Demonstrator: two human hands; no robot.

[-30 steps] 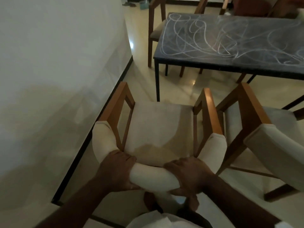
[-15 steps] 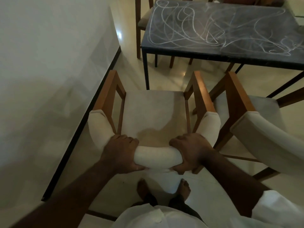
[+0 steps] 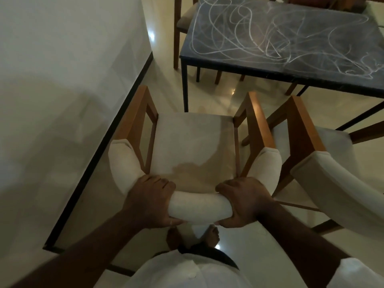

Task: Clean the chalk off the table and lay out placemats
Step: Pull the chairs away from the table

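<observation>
The dark table [image 3: 291,65], covered with white chalk scribbles, stands ahead at the upper right. In front of me is a wooden armchair [image 3: 187,146] with a cream seat and a padded, curved backrest. My left hand [image 3: 149,202] grips the backrest on its left part, fingers curled over the top. My right hand [image 3: 243,200] grips the same backrest on its right part. The chair stands a short way off the table's near left corner. No placemats or cloth are in view.
A white wall [image 3: 62,80] with a dark skirting runs close along the left. A second cream armchair [image 3: 324,163] stands right beside the first, on the right. Another wooden chair [image 3: 182,19] sits at the table's far left end. The floor is glossy tile.
The view has tilted down and drawn nearer the table; the chair now sits lower and closer under me. Both hands keep their grip on the backrest.
</observation>
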